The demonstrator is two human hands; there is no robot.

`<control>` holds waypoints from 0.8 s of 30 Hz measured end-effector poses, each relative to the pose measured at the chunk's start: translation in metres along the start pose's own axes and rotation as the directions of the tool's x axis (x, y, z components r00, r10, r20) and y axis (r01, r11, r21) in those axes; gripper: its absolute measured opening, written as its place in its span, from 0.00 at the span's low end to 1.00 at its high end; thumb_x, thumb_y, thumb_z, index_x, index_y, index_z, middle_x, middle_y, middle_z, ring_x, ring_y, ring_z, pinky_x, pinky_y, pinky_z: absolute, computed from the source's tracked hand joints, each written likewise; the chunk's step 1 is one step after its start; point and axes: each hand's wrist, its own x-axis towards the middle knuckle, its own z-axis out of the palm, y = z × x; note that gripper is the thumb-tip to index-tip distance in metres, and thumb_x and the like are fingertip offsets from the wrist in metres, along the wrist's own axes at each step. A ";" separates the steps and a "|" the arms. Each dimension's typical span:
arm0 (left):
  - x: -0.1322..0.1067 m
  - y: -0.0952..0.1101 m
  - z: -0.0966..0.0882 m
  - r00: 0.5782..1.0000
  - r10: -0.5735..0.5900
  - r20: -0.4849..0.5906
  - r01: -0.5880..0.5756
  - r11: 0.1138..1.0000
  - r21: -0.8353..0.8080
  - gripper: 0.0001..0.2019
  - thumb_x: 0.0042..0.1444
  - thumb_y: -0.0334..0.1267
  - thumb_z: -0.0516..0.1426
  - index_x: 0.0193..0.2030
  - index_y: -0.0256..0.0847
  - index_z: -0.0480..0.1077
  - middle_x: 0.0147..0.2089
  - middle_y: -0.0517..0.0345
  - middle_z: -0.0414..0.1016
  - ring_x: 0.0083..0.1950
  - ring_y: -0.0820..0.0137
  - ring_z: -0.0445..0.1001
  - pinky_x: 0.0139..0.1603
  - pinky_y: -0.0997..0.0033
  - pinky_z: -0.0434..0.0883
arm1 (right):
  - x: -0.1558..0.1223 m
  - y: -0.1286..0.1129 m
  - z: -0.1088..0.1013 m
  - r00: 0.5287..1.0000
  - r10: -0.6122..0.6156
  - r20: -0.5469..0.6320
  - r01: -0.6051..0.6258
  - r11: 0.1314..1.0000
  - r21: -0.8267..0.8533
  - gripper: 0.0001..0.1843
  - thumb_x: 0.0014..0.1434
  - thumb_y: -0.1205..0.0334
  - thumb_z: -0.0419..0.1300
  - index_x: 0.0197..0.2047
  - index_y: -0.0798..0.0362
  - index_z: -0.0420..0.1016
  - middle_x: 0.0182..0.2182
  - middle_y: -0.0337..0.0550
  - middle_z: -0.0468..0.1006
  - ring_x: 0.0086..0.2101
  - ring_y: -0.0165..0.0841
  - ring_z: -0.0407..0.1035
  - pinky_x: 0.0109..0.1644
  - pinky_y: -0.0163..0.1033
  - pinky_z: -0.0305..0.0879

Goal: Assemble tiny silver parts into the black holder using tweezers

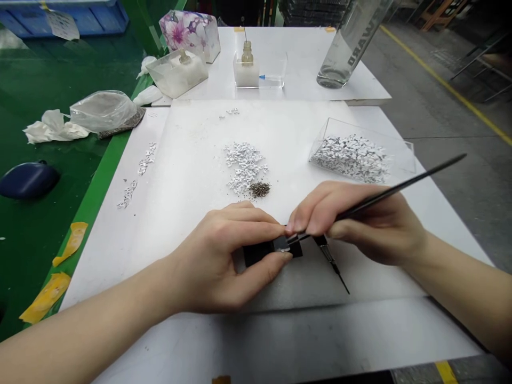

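Observation:
My left hand (224, 256) holds a small, flat black block (258, 253) on the white work sheet, thumb and index finger at its two sides. A small shiny grey piece lies between those fingertips. My right hand (360, 224) grips a slim black hand tool (416, 180) like a pen, its tapered end up to the right. Its working end meets the block by my left fingertips; I cannot tell its exact kind. Below the right hand, a second tool (330, 260) with a metal collar and thin dark tip points toward me; its upper part is hidden.
Beyond my hands lie a pile of small white pieces (245, 162) and a heap of tiny brown grains (260, 189). A clear tray (320, 138) of similar white pieces is at right. Behind stand a small bottle (247, 53) in a clear box and a tall clear bottle (334, 77).

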 end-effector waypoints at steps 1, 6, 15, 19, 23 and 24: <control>0.000 0.000 0.000 1.000 -0.009 0.001 0.009 1.000 0.001 0.07 0.64 0.29 0.61 0.46 0.41 0.81 0.43 0.49 0.86 0.40 0.64 0.81 0.43 0.64 0.80 | -0.001 0.000 0.000 0.998 -0.007 -0.063 0.008 1.000 0.017 0.07 0.70 0.63 0.67 0.49 0.50 0.86 0.41 0.46 0.85 0.43 0.38 0.82 0.50 0.43 0.82; -0.003 0.000 0.003 0.998 0.026 -0.056 -0.023 0.999 0.046 0.11 0.63 0.31 0.63 0.50 0.40 0.82 0.43 0.49 0.87 0.40 0.62 0.81 0.43 0.61 0.81 | 0.000 -0.025 0.001 0.946 -0.096 -0.309 -0.027 0.928 -0.372 0.10 0.68 0.61 0.69 0.50 0.35 0.87 0.44 0.42 0.83 0.43 0.42 0.78 0.46 0.48 0.78; -0.002 0.022 0.003 0.995 0.070 -0.078 -0.045 0.958 0.285 0.09 0.64 0.32 0.61 0.48 0.42 0.81 0.39 0.54 0.86 0.28 0.70 0.74 0.31 0.68 0.76 | -0.025 -0.041 -0.032 0.996 0.047 0.071 0.043 0.447 -0.893 0.17 0.69 0.71 0.56 0.52 0.44 0.82 0.46 0.47 0.81 0.44 0.43 0.77 0.42 0.47 0.76; -0.014 0.043 0.004 0.990 0.101 -0.095 -0.071 0.956 0.283 0.09 0.63 0.31 0.62 0.48 0.43 0.81 0.38 0.57 0.85 0.25 0.74 0.70 0.27 0.74 0.73 | -0.051 -0.033 -0.027 0.996 0.086 -0.013 -0.038 0.301 -0.953 0.26 0.67 0.74 0.56 0.62 0.43 0.79 0.56 0.52 0.81 0.53 0.50 0.77 0.50 0.56 0.80; -0.042 0.058 0.021 0.999 0.037 -0.021 -0.033 0.988 0.151 0.12 0.64 0.27 0.62 0.53 0.39 0.80 0.40 0.56 0.85 0.29 0.76 0.75 0.31 0.80 0.75 | -0.057 -0.040 -0.004 0.992 0.074 0.100 0.061 0.413 -0.908 0.32 0.64 0.81 0.55 0.64 0.44 0.76 0.68 0.53 0.72 0.68 0.50 0.68 0.65 0.62 0.75; -0.049 0.059 0.027 0.998 0.051 -0.020 -0.048 0.991 0.122 0.13 0.64 0.27 0.62 0.54 0.38 0.79 0.40 0.56 0.85 0.31 0.75 0.78 0.33 0.80 0.77 | -0.056 -0.042 0.001 0.979 0.085 0.185 0.126 0.463 -0.877 0.29 0.65 0.81 0.54 0.62 0.45 0.77 0.67 0.52 0.74 0.68 0.48 0.67 0.66 0.60 0.74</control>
